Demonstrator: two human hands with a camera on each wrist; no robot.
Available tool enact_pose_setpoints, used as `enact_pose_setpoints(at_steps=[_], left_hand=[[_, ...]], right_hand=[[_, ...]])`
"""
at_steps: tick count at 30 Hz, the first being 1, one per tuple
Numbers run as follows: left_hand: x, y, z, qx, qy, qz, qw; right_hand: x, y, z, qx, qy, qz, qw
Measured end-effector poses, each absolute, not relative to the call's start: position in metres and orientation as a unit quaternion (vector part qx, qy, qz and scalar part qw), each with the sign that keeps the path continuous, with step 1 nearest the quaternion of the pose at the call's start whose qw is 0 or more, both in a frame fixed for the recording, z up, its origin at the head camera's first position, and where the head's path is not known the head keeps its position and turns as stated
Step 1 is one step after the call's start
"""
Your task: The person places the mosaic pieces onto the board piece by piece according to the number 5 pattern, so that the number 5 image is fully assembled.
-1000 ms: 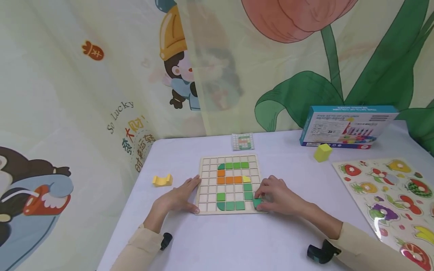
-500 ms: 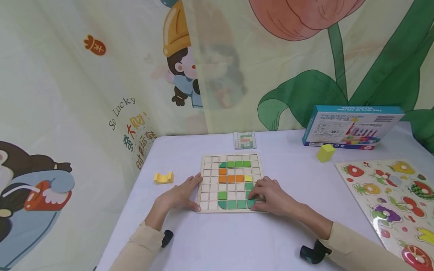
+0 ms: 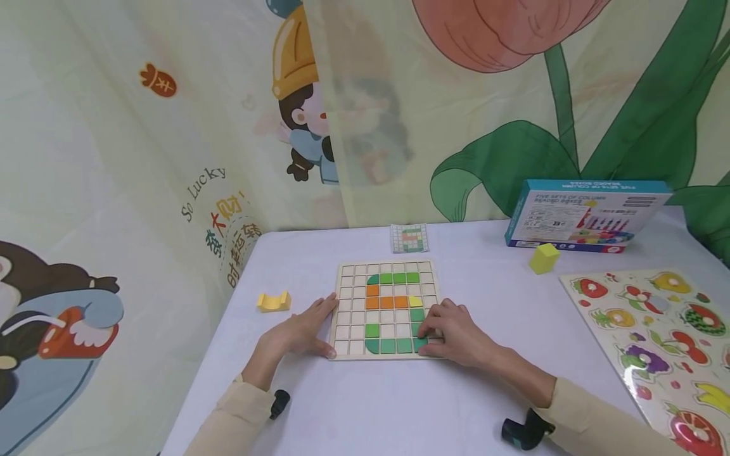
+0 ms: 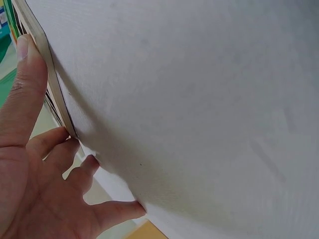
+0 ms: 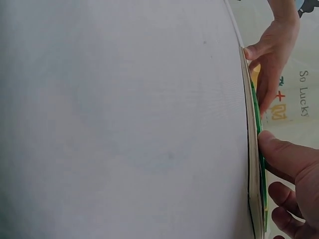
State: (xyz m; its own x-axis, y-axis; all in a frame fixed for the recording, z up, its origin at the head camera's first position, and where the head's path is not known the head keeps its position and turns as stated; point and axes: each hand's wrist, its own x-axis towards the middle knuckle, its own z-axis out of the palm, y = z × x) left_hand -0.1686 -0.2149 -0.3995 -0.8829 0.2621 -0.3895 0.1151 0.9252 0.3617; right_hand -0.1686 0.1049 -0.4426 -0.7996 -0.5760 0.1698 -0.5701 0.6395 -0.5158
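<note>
A wooden grid board (image 3: 349,316) lies on the table, with orange, light green, dark green and yellow tiles set in some cells. My left hand (image 3: 302,328) is spread at the board's left edge; in the left wrist view its thumb (image 4: 31,84) lies along the rim. At the lower right corner my right hand (image 3: 456,332) holds a dark green tile (image 3: 420,344) between thumb and fingers, the tile partly covered by them. Seen from the right wrist, the right thumb (image 5: 286,154) touches the green piece at the board's edge.
A small pattern card (image 3: 409,239) lies behind the board. To the left stands a yellow arched block (image 3: 274,303). On the right are a yellow-green block (image 3: 544,258), a printed box (image 3: 587,215) and a fruit picture sheet (image 3: 656,335). A patterned curtain (image 3: 388,114) hangs behind.
My right hand has moved left, bringing the dark green tile from the board's right edge into the bottom row beside the other green tiles. The left hand stays at the board's left edge.
</note>
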Motion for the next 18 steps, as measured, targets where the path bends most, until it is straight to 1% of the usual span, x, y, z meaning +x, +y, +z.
enact_pose_setpoints(at_steps=[12, 18], left_hand=[[-0.171, -0.213, -0.402, 0.097, 0.952, 0.177, 0.229], [-0.169, -0.216, -0.401, 0.104, 0.953, 0.165, 0.23]], right_hand=[[-0.167, 0.11, -0.444, -0.297, 0.914, -0.275, 0.008], [-0.167, 0.121, -0.436, -0.283, 0.917, -0.282, 0.008]])
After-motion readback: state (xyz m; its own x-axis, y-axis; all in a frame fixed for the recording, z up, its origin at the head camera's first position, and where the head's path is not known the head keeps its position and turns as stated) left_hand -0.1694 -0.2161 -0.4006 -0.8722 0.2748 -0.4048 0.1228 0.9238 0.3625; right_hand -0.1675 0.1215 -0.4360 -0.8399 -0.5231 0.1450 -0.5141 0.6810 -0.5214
